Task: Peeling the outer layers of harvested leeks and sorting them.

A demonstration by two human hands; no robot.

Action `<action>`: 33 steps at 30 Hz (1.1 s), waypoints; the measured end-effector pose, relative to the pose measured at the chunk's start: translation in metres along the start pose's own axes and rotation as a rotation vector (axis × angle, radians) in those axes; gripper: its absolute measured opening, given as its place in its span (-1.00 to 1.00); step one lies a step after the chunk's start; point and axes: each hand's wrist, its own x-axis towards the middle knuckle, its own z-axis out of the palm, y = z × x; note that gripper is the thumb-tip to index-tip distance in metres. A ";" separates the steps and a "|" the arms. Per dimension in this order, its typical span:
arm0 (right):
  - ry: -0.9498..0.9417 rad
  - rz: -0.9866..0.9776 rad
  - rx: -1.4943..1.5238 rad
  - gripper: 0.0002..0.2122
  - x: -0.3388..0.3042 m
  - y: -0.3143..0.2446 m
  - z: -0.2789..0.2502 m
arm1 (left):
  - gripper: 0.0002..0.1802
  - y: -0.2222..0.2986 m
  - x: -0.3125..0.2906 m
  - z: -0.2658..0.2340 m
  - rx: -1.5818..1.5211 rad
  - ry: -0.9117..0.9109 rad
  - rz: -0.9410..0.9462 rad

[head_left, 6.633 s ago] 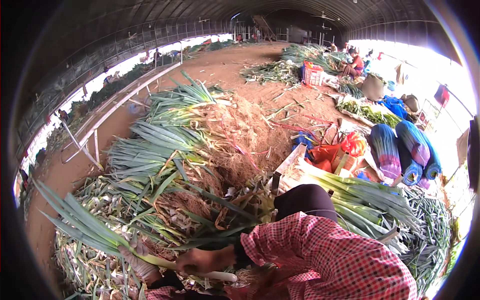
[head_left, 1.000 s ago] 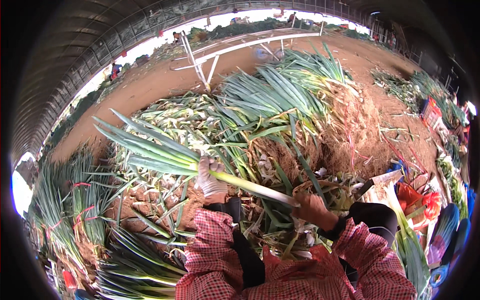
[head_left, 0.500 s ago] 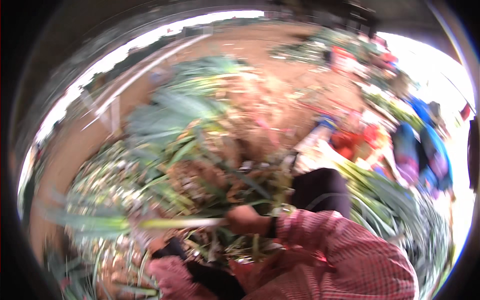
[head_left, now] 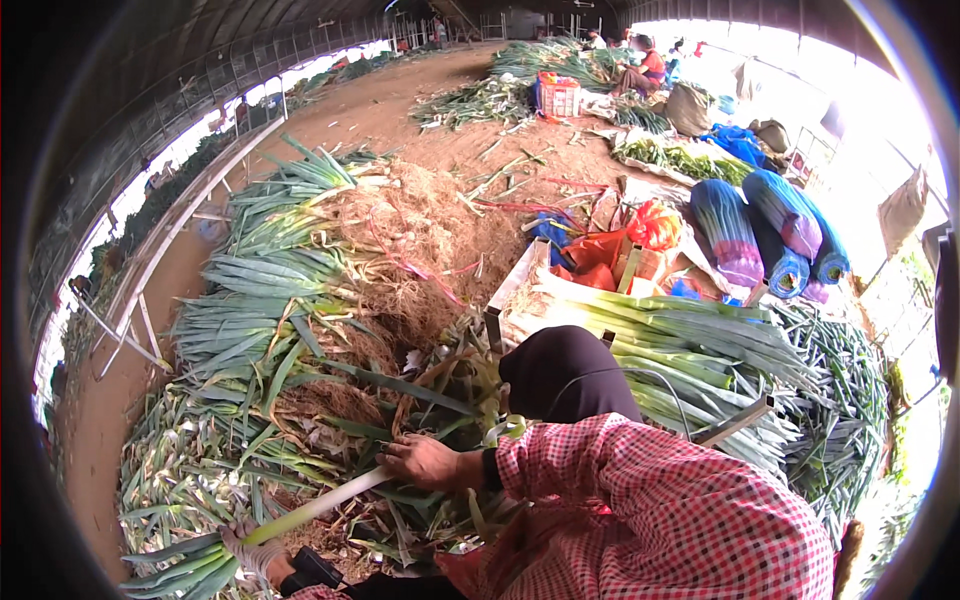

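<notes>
A single leek (head_left: 318, 506) lies slantwise across my two hands, its pale stem toward the right and its green leaves toward the lower left. My right hand (head_left: 424, 462) is closed round the white root end. Near where the stem turns into leaves, my left hand (head_left: 256, 553), which looks gloved, grips it. Under and around the leek are stripped leaves and peelings (head_left: 190, 475). Left of my raised knee (head_left: 568, 372) lies a large heap of leeks (head_left: 270, 290), with the tangled roots (head_left: 405, 235) facing right.
Trimmed leeks (head_left: 650, 340) rest in a metal-framed rack at my right. Behind them are orange bags (head_left: 640, 240) and blue-wrapped bundles (head_left: 725, 230). A crate (head_left: 558, 97) and a seated person (head_left: 645, 68) are farther off. A metal rail (head_left: 190, 205) runs along the left.
My head view has swung, so the scene sits lower and sharper. The leek has gone from nearly level to slanting, leaf end down at the left. Both hands keep hold of it.
</notes>
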 end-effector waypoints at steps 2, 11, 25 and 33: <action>0.045 -0.039 -0.004 -0.76 -0.001 0.002 0.000 | -0.73 -0.002 -0.017 0.012 0.033 0.066 -0.016; -0.189 -0.027 0.379 -0.83 -0.002 0.007 0.007 | -0.81 -0.001 0.026 -0.024 0.006 -0.074 -0.006; -0.495 0.383 0.204 -0.84 -0.003 -0.033 -0.015 | -0.63 -0.003 -0.026 0.016 -0.005 -0.294 0.032; -0.371 0.301 0.258 -0.87 -0.016 -0.024 0.009 | -0.76 0.005 -0.020 0.011 -0.013 -0.252 -0.014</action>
